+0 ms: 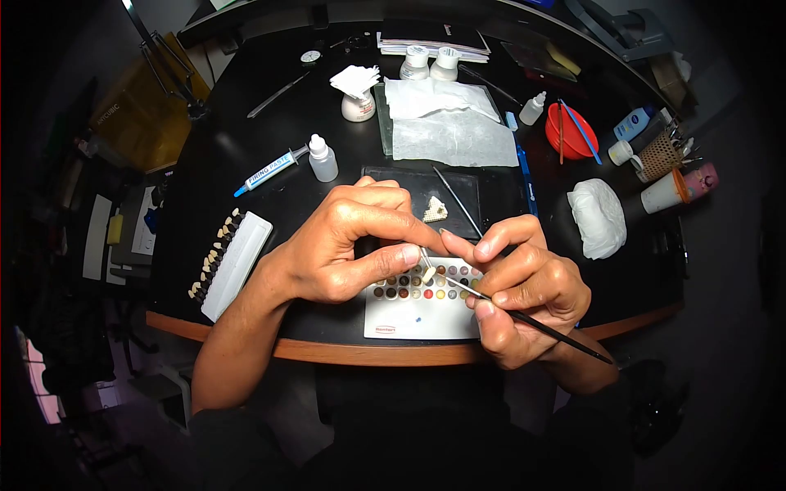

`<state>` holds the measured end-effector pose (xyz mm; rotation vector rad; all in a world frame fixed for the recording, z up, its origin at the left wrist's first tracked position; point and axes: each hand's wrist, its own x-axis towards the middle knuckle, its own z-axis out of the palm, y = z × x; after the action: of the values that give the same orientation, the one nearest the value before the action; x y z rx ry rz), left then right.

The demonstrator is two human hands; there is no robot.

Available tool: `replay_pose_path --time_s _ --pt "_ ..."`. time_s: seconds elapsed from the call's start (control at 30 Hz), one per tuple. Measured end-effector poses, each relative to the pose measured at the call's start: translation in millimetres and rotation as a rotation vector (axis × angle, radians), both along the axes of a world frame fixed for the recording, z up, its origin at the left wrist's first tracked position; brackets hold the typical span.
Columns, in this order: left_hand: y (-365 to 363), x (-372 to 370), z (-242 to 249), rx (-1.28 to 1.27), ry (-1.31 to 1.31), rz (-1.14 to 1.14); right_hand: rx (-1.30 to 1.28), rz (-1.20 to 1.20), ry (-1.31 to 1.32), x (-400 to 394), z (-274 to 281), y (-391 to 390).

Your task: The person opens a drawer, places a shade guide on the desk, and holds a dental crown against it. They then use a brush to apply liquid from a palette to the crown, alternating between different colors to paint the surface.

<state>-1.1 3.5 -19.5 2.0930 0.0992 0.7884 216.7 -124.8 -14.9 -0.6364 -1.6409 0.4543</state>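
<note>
Between the thumb and index finger of my left hand (356, 241) are thin metal tweezers (423, 254), with a small tooth-shaped piece (429, 274) at their tip. My right hand (528, 290) holds a slim dark-handled brush (540, 326), its tip pointing left close beside the piece. Both hands are near each other, their index fingers almost touching. Under them lies a white palette (409, 319) with rows of coloured round spots, partly covered by my hands. Just beyond, a honeycomb block (435, 209) rests on a dark tray (467, 184).
A shade guide (237, 266), a paste syringe (270, 169) and a dropper bottle (323, 161) stand left. Paper sheets (450, 135) lie behind the tray. To the right are a red bowl (571, 135), a white tissue wad (597, 219) and a cup (665, 192).
</note>
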Motion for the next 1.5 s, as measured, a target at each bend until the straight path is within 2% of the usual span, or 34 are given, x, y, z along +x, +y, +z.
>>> replay_pose_path --time_s 0.4,1.0,1.5 --pt "-0.5 -0.2 3.4 0.054 0.034 0.014 0.027 -0.036 -0.054 -0.3 -0.9 0.4" --pt "-10.7 -2.8 11.3 0.437 0.212 0.262 -0.076 0.019 0.082 -2.1 -8.1 2.4" --pt "-11.8 -3.0 9.4 0.45 0.241 0.277 -0.08 -0.005 0.025 -2.1 -10.1 3.8"
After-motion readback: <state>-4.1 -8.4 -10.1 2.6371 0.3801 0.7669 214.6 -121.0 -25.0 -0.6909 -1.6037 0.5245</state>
